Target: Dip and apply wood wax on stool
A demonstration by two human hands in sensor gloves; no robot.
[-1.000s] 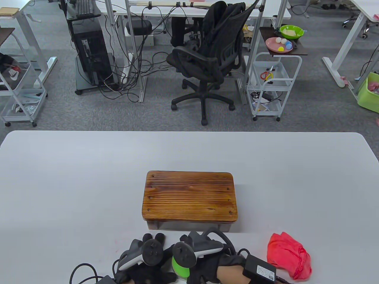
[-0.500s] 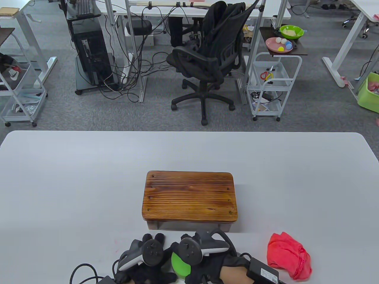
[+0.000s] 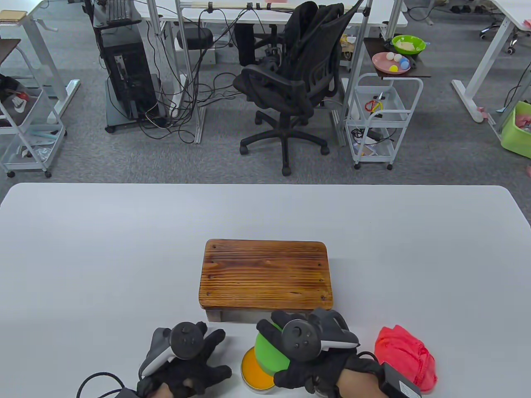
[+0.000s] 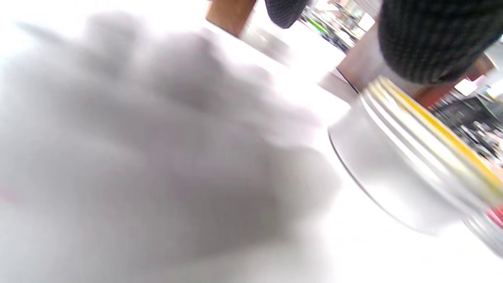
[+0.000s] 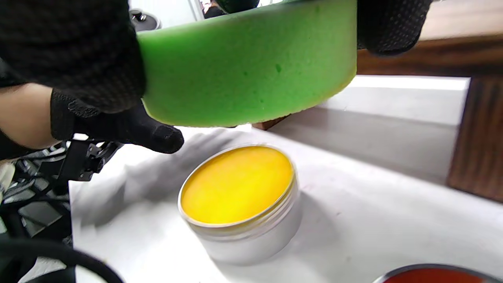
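At near desk (image 3: 83, 248) edge, left hand (image 3: 182, 365) now lies flat, fingers spread, off the wax tin (image 3: 259, 375); right hand (image 3: 309, 352) grip clamps green sponge (image 3: 269, 352), lifted above the wax, near the stool (image 3: 265, 275): dip probably done, apply next.

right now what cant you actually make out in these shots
- Sponge underside: faces down in the right wrist view and the right hand covers it in the table view, so wax pickup cannot be told.
- Left hand: the left wrist view is motion-blurred, showing only fingertips and the wax tin.
- Red-rimmed object: cut off by the right wrist view's bottom edge.
- Stool legs: hidden under its top.
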